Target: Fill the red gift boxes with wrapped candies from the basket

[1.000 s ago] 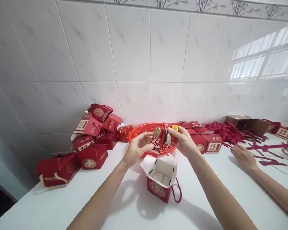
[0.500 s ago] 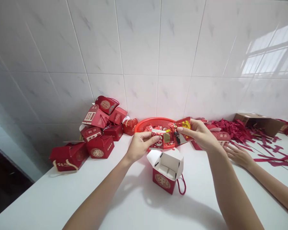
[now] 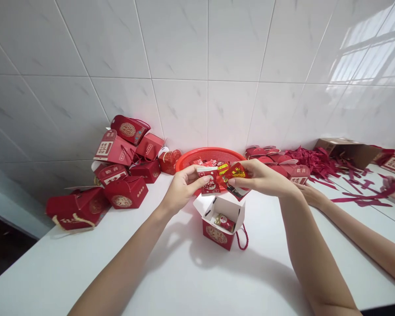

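Observation:
An open red gift box (image 3: 218, 237) with a white lining and a red cord handle stands on the white table. Inside it lies a small wrapped sweet (image 3: 225, 222) with a red label. Above the box, my left hand (image 3: 185, 187) is closed on a small red and white packet (image 3: 209, 182). My right hand (image 3: 261, 177) pinches red packets with yellow print (image 3: 238, 173), held beside the left one; how many there are I cannot tell. Just behind both hands, a red plastic basket (image 3: 213, 153) holds several small red wrapped pieces, partly hidden by my hands.
Several closed red gift boxes (image 3: 126, 192) are piled at the left. At the right lie more red boxes (image 3: 299, 172), dark red ribbons (image 3: 312, 162) and a cardboard carton (image 3: 345, 149). Another person's arm (image 3: 355, 226) rests there; a further hand (image 3: 394, 186) touches ribbon.
The wrapped sweet has appeared in the gift box, which was empty inside before. My hands have come closer together, still holding packets. A second co-worker's hand has come in at the right edge.

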The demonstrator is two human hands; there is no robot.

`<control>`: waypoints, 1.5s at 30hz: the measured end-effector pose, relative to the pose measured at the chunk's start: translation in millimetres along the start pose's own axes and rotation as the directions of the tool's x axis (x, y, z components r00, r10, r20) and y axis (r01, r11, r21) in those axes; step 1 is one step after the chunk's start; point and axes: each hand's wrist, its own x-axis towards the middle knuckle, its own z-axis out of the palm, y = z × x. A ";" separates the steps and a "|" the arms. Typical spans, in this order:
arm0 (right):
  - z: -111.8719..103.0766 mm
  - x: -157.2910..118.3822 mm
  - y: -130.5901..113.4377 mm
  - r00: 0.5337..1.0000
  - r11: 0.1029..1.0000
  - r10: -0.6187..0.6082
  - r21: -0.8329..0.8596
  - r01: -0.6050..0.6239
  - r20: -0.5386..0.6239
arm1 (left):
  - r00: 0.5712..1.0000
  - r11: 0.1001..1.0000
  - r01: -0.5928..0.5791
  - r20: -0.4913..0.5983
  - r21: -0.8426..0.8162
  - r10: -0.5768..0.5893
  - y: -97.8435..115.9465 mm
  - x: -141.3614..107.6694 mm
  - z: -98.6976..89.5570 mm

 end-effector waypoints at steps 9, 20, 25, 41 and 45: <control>1.4 2.2 2.9 0.999 0.980 0.003 0.197 -0.011 0.042 | 0.997 0.984 0.024 -0.066 -0.176 -0.036 -7.4 -2.2 11.2; 5.5 1.7 1.1 0.997 0.972 -0.074 0.225 0.067 0.022 | 0.997 0.994 0.078 0.032 -0.076 -0.076 3.0 -9.2 14.4; 8.3 1.9 -2.6 0.996 0.948 -0.089 0.306 0.088 -0.011 | 0.997 0.999 -0.046 -0.054 0.014 0.047 -2.1 -10.8 13.5; -3.4 -1.7 9.3 1.000 0.994 0.007 0.110 -0.008 0.009 | 0.996 0.985 -0.008 -0.090 0.171 0.024 3.2 -6.8 5.1; -1.8 0.7 9.1 0.993 0.987 -0.016 0.160 0.034 -0.116 | 0.998 0.877 -0.047 -0.006 0.478 0.057 2.3 -7.7 -3.9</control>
